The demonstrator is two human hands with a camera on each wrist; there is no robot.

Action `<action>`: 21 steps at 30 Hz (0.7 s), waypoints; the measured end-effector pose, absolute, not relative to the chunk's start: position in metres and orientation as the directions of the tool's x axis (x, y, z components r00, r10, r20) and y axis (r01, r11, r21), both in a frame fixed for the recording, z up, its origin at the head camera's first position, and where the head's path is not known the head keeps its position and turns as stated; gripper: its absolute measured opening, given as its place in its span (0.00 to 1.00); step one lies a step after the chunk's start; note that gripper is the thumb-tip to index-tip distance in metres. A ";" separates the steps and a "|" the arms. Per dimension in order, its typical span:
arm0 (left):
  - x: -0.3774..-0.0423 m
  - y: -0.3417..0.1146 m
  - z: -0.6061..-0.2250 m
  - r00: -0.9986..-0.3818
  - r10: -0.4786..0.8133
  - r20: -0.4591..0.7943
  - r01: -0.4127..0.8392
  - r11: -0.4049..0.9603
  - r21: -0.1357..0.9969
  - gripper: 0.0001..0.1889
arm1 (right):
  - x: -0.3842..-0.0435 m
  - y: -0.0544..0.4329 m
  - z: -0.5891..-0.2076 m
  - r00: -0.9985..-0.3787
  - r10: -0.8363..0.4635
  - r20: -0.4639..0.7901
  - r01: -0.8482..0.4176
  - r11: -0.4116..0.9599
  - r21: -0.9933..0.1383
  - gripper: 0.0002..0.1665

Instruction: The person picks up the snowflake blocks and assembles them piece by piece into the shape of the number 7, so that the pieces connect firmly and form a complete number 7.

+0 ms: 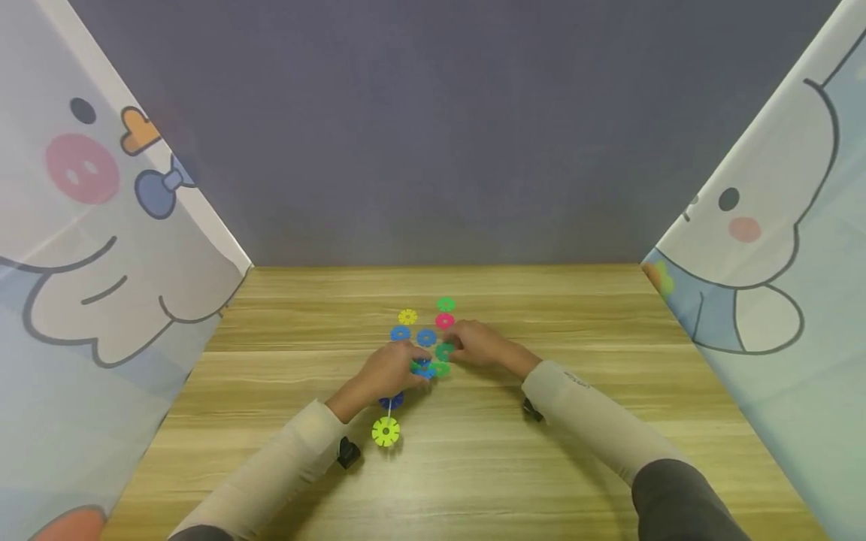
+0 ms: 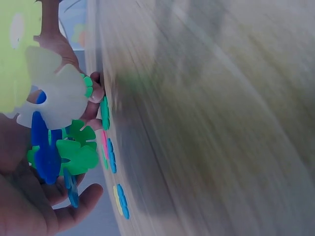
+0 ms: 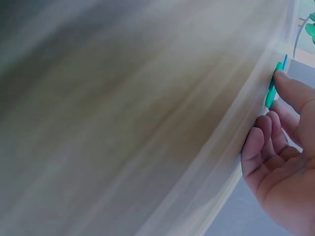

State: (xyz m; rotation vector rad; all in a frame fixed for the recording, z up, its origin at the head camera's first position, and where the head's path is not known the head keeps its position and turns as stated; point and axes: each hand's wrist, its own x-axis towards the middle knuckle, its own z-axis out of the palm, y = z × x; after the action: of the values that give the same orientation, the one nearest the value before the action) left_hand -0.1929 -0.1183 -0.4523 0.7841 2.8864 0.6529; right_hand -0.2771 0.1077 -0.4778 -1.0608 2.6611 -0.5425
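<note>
My left hand [image 1: 389, 370] grips a built-up chain of slotted plastic discs, held above the table. A yellow disc [image 1: 386, 432] hangs at its near end, joined by a white disc [image 2: 59, 93] to a dark blue disc [image 2: 45, 152]. Green discs [image 2: 78, 156] and a lighter blue disc [image 2: 72, 188] sit among the left fingers at the other end. Close by, my right hand [image 1: 476, 343] pinches a loose green disc [image 3: 270, 91] at the table surface between thumb and forefinger. Its other fingers curl beside the tabletop.
Several loose discs lie just beyond the hands on the wooden table [image 1: 575, 315]: a yellow disc [image 1: 407, 316], a pink disc [image 1: 444, 321], a green disc [image 1: 446, 303] and two blue discs [image 1: 426, 337]. A grey panel [image 1: 433, 150] stands behind, with cartoon-printed sheets at both sides.
</note>
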 end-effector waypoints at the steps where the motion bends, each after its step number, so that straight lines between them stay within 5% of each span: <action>1: -0.193 -0.118 -0.452 -0.868 0.495 0.027 0.459 0.782 0.422 0.23 | -0.277 0.108 -0.478 -0.726 -0.683 -0.078 -0.597 0.683 -0.421 0.20; 21: -0.196 -0.117 -0.446 -0.896 0.445 -0.001 0.404 0.814 0.417 0.25 | -0.268 0.127 -0.466 -0.773 -0.634 -0.018 -0.524 0.655 -0.545 0.18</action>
State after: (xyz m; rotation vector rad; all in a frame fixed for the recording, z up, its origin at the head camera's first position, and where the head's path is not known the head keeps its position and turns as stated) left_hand -0.1964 -0.1165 -0.4463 0.6795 2.8975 0.6328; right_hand -0.2681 0.1273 -0.4659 -0.9451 2.6653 -0.7801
